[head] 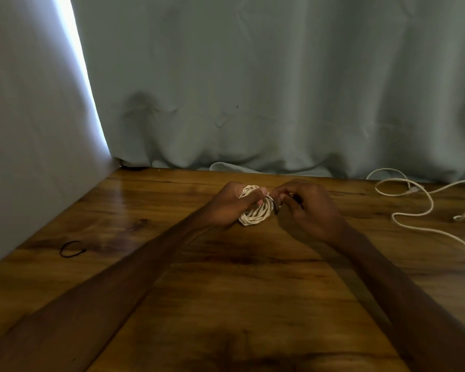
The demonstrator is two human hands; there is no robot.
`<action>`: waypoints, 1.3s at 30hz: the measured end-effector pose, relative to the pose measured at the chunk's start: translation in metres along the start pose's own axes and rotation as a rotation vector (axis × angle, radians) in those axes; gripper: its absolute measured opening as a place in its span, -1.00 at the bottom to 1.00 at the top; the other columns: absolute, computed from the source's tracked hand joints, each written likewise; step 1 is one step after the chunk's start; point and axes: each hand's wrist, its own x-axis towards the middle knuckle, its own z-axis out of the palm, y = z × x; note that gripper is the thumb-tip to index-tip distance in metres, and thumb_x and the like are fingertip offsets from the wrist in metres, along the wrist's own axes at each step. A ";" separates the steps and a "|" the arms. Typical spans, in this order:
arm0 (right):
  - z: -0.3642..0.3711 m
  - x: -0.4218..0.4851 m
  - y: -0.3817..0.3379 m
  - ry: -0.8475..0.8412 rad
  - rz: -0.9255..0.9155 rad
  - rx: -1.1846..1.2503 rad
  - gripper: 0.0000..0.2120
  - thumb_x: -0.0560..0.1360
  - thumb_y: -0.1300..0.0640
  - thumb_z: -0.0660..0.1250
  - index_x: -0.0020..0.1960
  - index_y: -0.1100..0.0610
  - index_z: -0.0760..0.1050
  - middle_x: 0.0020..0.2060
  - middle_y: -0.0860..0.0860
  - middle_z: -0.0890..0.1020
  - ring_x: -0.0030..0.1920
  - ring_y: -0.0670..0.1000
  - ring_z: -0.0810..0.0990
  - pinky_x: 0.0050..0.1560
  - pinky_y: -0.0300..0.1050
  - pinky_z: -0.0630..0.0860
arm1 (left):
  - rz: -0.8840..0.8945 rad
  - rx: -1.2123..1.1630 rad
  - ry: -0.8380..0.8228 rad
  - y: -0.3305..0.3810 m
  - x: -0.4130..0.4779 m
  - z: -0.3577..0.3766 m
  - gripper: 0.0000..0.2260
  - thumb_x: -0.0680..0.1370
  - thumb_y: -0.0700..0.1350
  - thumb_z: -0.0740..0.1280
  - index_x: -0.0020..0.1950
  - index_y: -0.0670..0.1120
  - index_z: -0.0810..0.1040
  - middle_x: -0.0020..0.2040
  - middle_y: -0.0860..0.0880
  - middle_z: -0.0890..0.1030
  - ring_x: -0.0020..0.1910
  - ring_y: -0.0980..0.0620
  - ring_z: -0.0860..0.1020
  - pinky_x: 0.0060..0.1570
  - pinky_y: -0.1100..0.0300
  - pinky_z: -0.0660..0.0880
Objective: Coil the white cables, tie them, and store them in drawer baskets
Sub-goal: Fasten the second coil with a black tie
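White cable, wound into a tight coil (253,209), sits between the person's two hands above the wooden bench (226,277), both forearms stretched out over the boards. The left hand (230,204) is closed around the coil's left side, fingers wrapped over the top of the loops so that only the upper edge and the lower right arc of the bundle show. The right hand (310,208) is just beside the coil, its fingertips pinched on a thin black tie (275,206) that runs across the coil's right edge; how far the tie goes round the bundle is hard to make out, as the fingers cover it.

Off to the right of the right hand, well apart from it, a second white cable (414,210) lies loose on the bench in open, wandering loops that run to the edge of view. Well to the left of the left hand, near the pale wall (24,130), a spare black band (71,249) lies flat on the wood. Beyond the hands a grey-green curtain (279,89) hangs down to the back of the bench.
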 end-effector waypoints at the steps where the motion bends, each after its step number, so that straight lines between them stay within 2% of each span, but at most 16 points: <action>1: 0.000 0.000 0.000 -0.032 0.012 0.011 -0.76 0.57 0.33 0.31 0.04 0.07 0.69 -0.09 -0.14 0.70 -0.08 -0.27 0.58 -0.07 -0.39 0.43 | 0.004 -0.008 0.016 0.000 0.001 -0.002 -0.71 0.64 -0.03 0.38 -0.18 -0.20 0.65 -0.28 -0.08 0.64 -0.28 0.04 0.58 -0.17 0.16 0.46; 4: -0.001 0.000 -0.004 -0.143 0.117 0.059 -0.77 0.64 0.25 0.24 0.05 0.05 0.65 -0.16 -0.21 0.65 -0.11 -0.23 0.59 -0.10 -0.22 0.47 | 0.013 0.000 0.039 -0.001 0.001 -0.009 -0.59 0.62 0.02 0.39 -0.08 -0.36 0.61 -0.21 -0.16 0.63 -0.22 -0.02 0.57 -0.14 0.12 0.44; 7: -0.003 -0.003 -0.010 -0.201 0.165 0.121 -0.74 0.68 0.02 0.24 -0.13 -0.03 0.60 -0.32 -0.12 0.60 -0.28 -0.12 0.55 -0.16 -0.04 0.49 | 0.011 0.006 0.058 -0.002 0.001 -0.011 -0.67 0.62 0.00 0.39 -0.15 -0.26 0.64 -0.24 -0.14 0.63 -0.23 -0.02 0.56 -0.13 0.10 0.44; 9: -0.007 -0.005 -0.017 -0.192 0.194 0.227 -0.71 0.66 -0.06 0.26 -0.19 -0.04 0.60 -0.40 -0.11 0.57 -0.38 -0.14 0.48 -0.25 -0.08 0.42 | 0.010 0.031 0.063 0.000 0.001 -0.013 -0.71 0.63 -0.01 0.38 -0.17 -0.18 0.65 -0.28 -0.08 0.63 -0.27 0.04 0.56 -0.16 0.13 0.45; 13: -0.014 -0.006 -0.030 -0.240 0.326 0.592 -0.75 0.66 0.06 0.30 0.09 0.18 0.71 -0.38 -0.18 0.66 -0.40 -0.27 0.49 -0.30 -0.39 0.40 | 0.013 0.055 0.047 0.007 -0.002 -0.012 -0.72 0.67 -0.11 0.33 -0.20 -0.20 0.59 -0.35 0.04 0.66 -0.35 0.15 0.59 -0.23 0.26 0.47; 14: -0.015 -0.007 -0.032 -0.268 0.332 0.621 -0.75 0.65 0.06 0.32 0.10 0.18 0.71 -0.38 -0.13 0.66 -0.42 -0.25 0.45 -0.32 -0.41 0.38 | 0.012 0.050 0.036 0.007 -0.003 -0.011 -0.72 0.68 -0.15 0.31 -0.20 -0.21 0.57 -0.37 0.05 0.66 -0.37 0.18 0.60 -0.27 0.31 0.48; 17: -0.017 -0.009 -0.034 -0.346 0.362 0.641 -0.76 0.62 0.08 0.35 0.11 0.20 0.71 -0.48 -0.04 0.48 -0.53 -0.22 0.34 -0.44 -0.45 0.28 | 0.023 0.055 -0.002 0.009 -0.005 -0.007 -0.73 0.68 -0.17 0.29 -0.19 -0.23 0.54 -0.38 0.02 0.67 -0.38 0.15 0.61 -0.31 0.34 0.49; 19: -0.018 -0.009 -0.036 -0.361 0.395 0.652 -0.77 0.62 0.09 0.35 0.10 0.20 0.71 -0.45 -0.01 0.49 -0.55 -0.22 0.33 -0.49 -0.44 0.25 | 0.020 0.054 -0.002 0.009 -0.005 -0.008 -0.73 0.68 -0.16 0.29 -0.19 -0.22 0.55 -0.38 0.03 0.65 -0.39 0.15 0.60 -0.32 0.33 0.48; 22: -0.017 -0.010 -0.037 -0.372 0.478 0.739 -0.78 0.61 0.08 0.35 0.08 0.20 0.68 -0.23 0.03 0.71 -0.50 -0.19 0.38 -0.52 -0.37 0.28 | 0.013 0.038 0.038 0.009 -0.004 -0.008 -0.72 0.66 -0.11 0.34 -0.12 -0.29 0.61 -0.34 -0.03 0.64 -0.34 0.08 0.57 -0.27 0.23 0.48; 24: -0.016 -0.012 -0.035 -0.401 0.521 0.768 -0.76 0.61 0.07 0.37 0.10 0.23 0.67 -0.05 0.10 0.76 -0.47 -0.12 0.32 -0.50 -0.32 0.26 | 0.005 0.052 0.068 0.009 -0.003 -0.008 -0.68 0.66 -0.09 0.35 -0.08 -0.35 0.63 -0.32 -0.06 0.66 -0.33 0.05 0.59 -0.27 0.22 0.49; 25: -0.015 -0.013 -0.034 -0.420 0.527 0.762 -0.76 0.60 0.05 0.39 0.10 0.22 0.67 -0.02 0.12 0.76 -0.46 -0.10 0.29 -0.49 -0.30 0.24 | -0.001 0.060 0.081 0.008 -0.002 -0.009 -0.68 0.66 -0.08 0.34 -0.09 -0.34 0.63 -0.33 -0.06 0.66 -0.33 0.06 0.60 -0.27 0.22 0.50; 28: -0.015 -0.014 -0.037 -0.437 0.538 0.734 -0.76 0.52 0.03 0.47 0.06 0.18 0.71 -0.08 0.13 0.76 -0.47 -0.12 0.36 -0.47 -0.27 0.26 | -0.038 0.040 0.115 0.009 -0.003 -0.010 -0.66 0.66 0.00 0.34 -0.14 -0.24 0.64 -0.38 -0.04 0.64 -0.36 0.03 0.60 -0.28 0.19 0.49; 31: -0.013 -0.013 -0.041 -0.397 0.509 0.645 -0.78 0.47 0.05 0.52 0.00 0.19 0.73 -0.21 0.06 0.76 -0.47 -0.22 0.53 -0.46 -0.38 0.39 | -0.074 0.089 0.170 0.015 -0.004 -0.012 -0.63 0.68 0.06 0.29 -0.16 -0.20 0.59 -0.44 0.02 0.57 -0.43 0.10 0.53 -0.33 0.22 0.43; 34: -0.008 -0.013 -0.041 -0.400 0.424 0.574 -0.76 0.44 0.04 0.51 -0.01 0.20 0.73 -0.22 0.03 0.76 -0.26 -0.22 0.68 -0.26 -0.47 0.48 | -0.059 0.139 0.201 0.022 -0.005 -0.013 -0.53 0.69 0.15 0.21 -0.21 -0.20 0.52 -0.41 -0.09 0.49 -0.41 0.01 0.45 -0.33 0.19 0.35; 36: -0.006 -0.013 -0.041 -0.394 0.386 0.555 -0.79 0.49 0.06 0.49 0.03 0.17 0.74 -0.23 0.01 0.76 -0.20 -0.18 0.70 -0.23 -0.47 0.50 | -0.037 0.209 0.244 0.024 -0.007 -0.012 -0.42 0.70 0.20 0.13 -0.23 -0.26 0.52 -0.39 -0.15 0.48 -0.39 -0.02 0.43 -0.38 0.21 0.34; 39: -0.006 -0.010 -0.043 -0.401 0.282 0.528 -0.78 0.55 0.07 0.44 0.09 0.19 0.73 -0.24 -0.08 0.76 -0.10 -0.12 0.72 -0.07 -0.34 0.59 | -0.036 0.295 0.339 0.025 -0.006 -0.007 -0.42 0.72 0.18 0.06 -0.33 -0.14 0.49 -0.48 -0.03 0.49 -0.50 0.08 0.44 -0.48 0.29 0.33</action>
